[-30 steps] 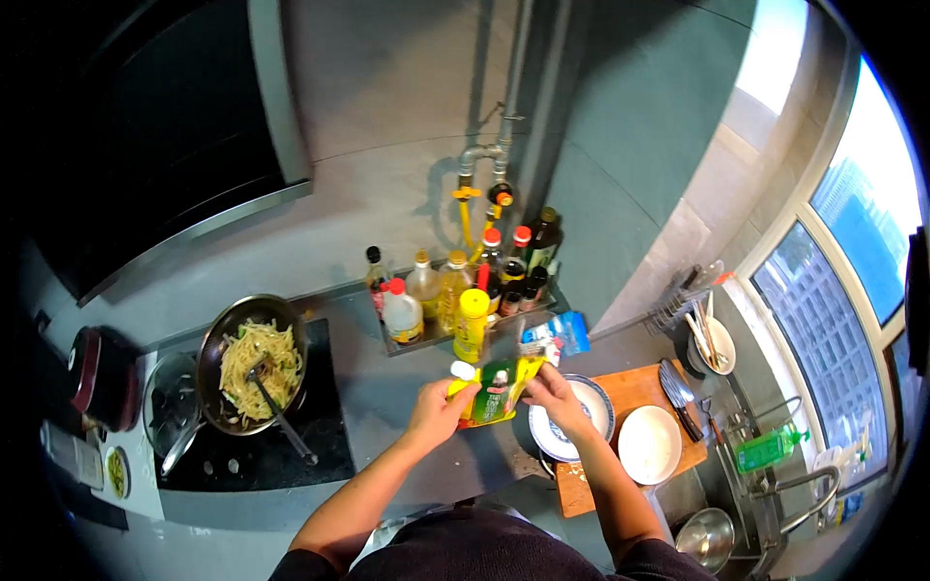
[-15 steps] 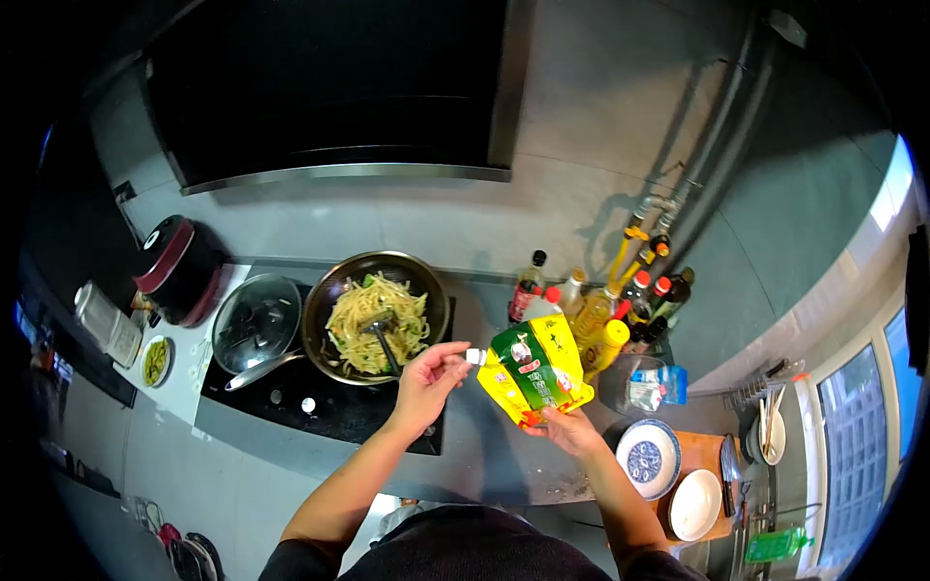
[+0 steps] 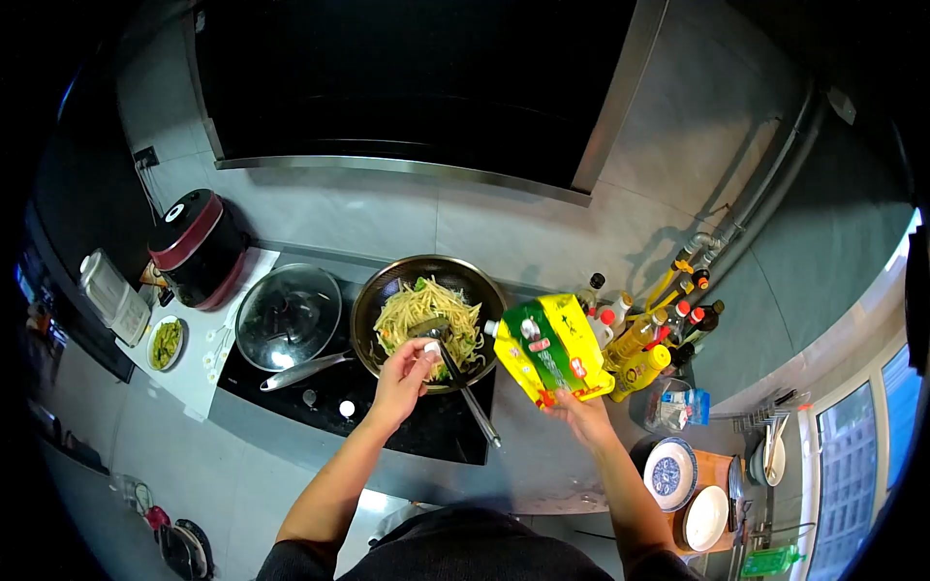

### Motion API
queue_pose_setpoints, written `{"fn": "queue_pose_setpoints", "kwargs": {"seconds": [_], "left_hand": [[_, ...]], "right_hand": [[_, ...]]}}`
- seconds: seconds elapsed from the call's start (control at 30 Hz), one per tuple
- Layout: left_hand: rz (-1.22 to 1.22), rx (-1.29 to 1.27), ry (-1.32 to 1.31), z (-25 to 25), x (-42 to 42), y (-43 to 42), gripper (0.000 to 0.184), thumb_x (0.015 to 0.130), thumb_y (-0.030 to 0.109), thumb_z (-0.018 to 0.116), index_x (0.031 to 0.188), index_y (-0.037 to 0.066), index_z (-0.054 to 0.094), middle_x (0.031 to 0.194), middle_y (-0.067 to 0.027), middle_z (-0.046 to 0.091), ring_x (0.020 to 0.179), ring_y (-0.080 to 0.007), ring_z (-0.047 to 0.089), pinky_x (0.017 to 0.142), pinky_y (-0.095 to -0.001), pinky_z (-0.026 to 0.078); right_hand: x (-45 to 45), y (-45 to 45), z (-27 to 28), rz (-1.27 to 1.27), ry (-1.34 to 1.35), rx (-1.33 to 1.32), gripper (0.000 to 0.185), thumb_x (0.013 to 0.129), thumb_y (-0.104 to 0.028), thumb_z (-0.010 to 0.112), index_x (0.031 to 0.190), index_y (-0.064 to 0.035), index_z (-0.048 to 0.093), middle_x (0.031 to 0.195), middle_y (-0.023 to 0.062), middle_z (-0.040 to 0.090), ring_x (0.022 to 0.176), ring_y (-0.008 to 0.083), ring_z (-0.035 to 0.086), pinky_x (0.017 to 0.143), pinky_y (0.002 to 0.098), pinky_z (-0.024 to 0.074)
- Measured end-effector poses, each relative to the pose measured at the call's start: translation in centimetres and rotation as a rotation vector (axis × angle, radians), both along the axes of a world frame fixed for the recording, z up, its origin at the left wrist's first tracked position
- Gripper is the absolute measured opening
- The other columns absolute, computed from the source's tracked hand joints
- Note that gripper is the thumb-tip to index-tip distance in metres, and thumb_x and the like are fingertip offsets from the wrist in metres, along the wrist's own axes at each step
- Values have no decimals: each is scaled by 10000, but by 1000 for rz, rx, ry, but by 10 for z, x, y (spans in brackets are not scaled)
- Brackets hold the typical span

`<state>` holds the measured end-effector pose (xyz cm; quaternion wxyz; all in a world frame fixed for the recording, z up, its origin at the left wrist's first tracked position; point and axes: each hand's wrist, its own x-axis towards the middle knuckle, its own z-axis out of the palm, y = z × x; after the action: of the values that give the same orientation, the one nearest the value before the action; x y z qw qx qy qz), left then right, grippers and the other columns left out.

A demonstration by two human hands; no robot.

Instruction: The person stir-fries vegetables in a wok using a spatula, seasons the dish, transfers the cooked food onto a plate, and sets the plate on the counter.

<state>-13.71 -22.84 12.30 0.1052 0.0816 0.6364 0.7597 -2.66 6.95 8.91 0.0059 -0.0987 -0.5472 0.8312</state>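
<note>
Pouch (image 3: 552, 347), yellow and green with a white spout (image 3: 491, 328), is in the person's right hand (image 3: 584, 421), which pinches its bottom edge; the spout points toward the left hand (image 3: 399, 382), whose fingertips grip a small white cap (image 3: 432, 349). Just beyond the left hand sits a wok (image 3: 463, 275) of pale strips (image 3: 417, 310). The film looks light, limp, perhaps slick; the bottom seam and stiffer spout should give the surest hold.

Your left hand (image 3: 395, 387) pinches a small white cap (image 3: 432, 347) above the pan (image 3: 365, 321). Your right hand (image 3: 583, 418) grips the yellow-green pouch (image 3: 550, 351), spout toward the pan. Shredded food (image 3: 417, 308) fills the pan; spatula (image 3: 476, 411) rests in it. Lid (image 3: 289, 315): just left.
</note>
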Motion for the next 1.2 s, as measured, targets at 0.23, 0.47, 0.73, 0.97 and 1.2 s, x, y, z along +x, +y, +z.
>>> {"fn": "queue_pose_setpoints", "kwargs": {"seconds": [0.23,0.47,0.73,0.97,1.2], "left_hand": [[99,73,73,-28,-12,-50,202,909,76,653,1101,28,614,940,7,646,771,-32,588,606,-193,501],[140,83,48,-29,-16,-74,212,918,109,644,1124,63,620,971,6,659,835,-49,612,660,-196,502],[146,76,42,-30,-19,-81,204,919,105,642,1117,60,627,961,13,660,821,-42,607,654,-193,499],[134,65,45,-31,-22,-84,203,916,112,650,1113,66,632,962,19,659,819,-40,603,654,-190,498],[111,64,34,-32,-21,-82,224,900,66,659,1117,35,616,963,14,653,820,-32,604,655,-198,495]], "right_hand": [[-65,-32,23,-177,35,471,436,880,-143,697,1263,-51,511,1081,67,656,879,149,664,663,283,588],[-93,-34,26,-267,71,762,181,847,-162,725,910,1,676,685,9,649,557,77,570,501,247,448],[-92,-45,43,-338,40,586,216,857,-151,718,978,23,676,783,37,682,623,91,613,525,236,500],[-91,-38,31,-358,3,659,210,844,-157,729,982,-6,683,787,32,688,615,83,611,532,256,474],[-94,-34,29,-322,-2,844,253,828,-173,744,981,14,670,776,41,687,591,93,609,525,281,487]]}}
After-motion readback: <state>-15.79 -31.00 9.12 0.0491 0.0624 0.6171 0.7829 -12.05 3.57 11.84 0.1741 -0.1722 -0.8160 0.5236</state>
